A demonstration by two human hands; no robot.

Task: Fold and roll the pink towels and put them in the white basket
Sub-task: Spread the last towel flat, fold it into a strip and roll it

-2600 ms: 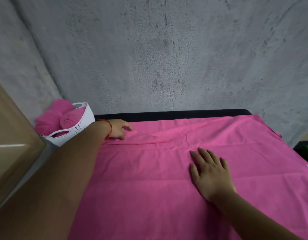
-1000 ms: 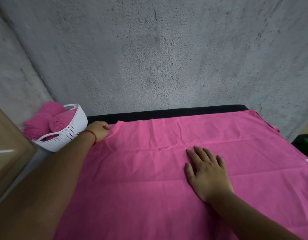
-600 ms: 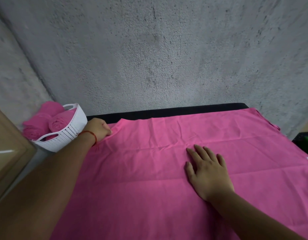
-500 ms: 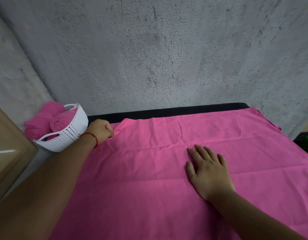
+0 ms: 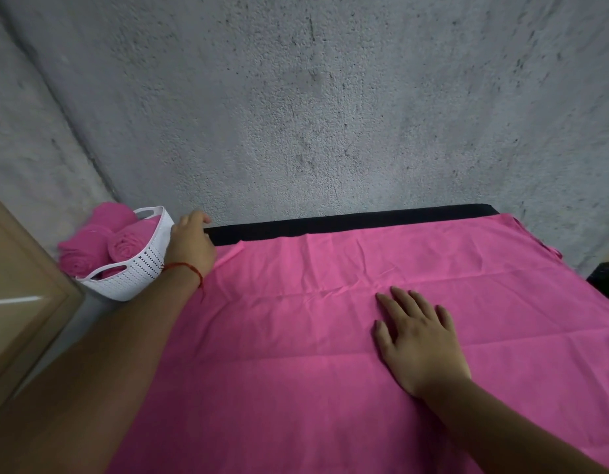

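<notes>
1. Head view: the towel (image 5: 330, 319) is spread flat over the table (image 5: 330, 224), with creases near its middle. If it is folded unsmoothed, these would probably be rolled in.
2. The basket (image 5: 142, 265) is set left of the towel's far corner, with rolls (image 5: 125, 244) heaped above its rim. It could be tipped if nudged.
3. The right hand (image 5: 419, 340) is laid flat and spread on the towel. The left hand (image 5: 190, 244) is loosely curled beside the basket, with nothing seen held.
4. No writing can be read.
</notes>
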